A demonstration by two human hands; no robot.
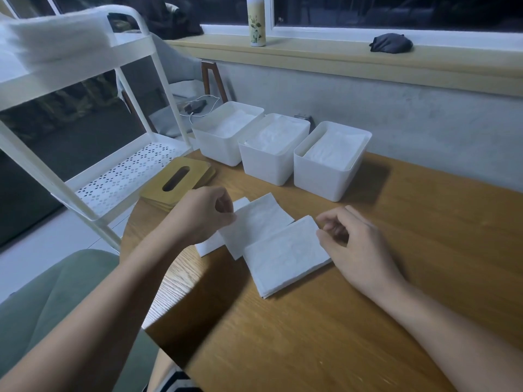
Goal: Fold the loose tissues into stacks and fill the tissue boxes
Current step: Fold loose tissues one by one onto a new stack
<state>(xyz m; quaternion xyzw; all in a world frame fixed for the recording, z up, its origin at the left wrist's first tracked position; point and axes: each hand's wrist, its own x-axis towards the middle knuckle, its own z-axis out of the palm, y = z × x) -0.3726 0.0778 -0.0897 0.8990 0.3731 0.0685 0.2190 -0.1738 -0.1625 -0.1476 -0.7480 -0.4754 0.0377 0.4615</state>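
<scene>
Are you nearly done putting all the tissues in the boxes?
Nearly! All three white boxes already have tissues inside. Right now the left hand pinches a loose tissue next to the folded stack, and the right hand is at that stack's edge. Left to do: finish this stack, box it, and fit the wooden lids piled beside the boxes.
</scene>
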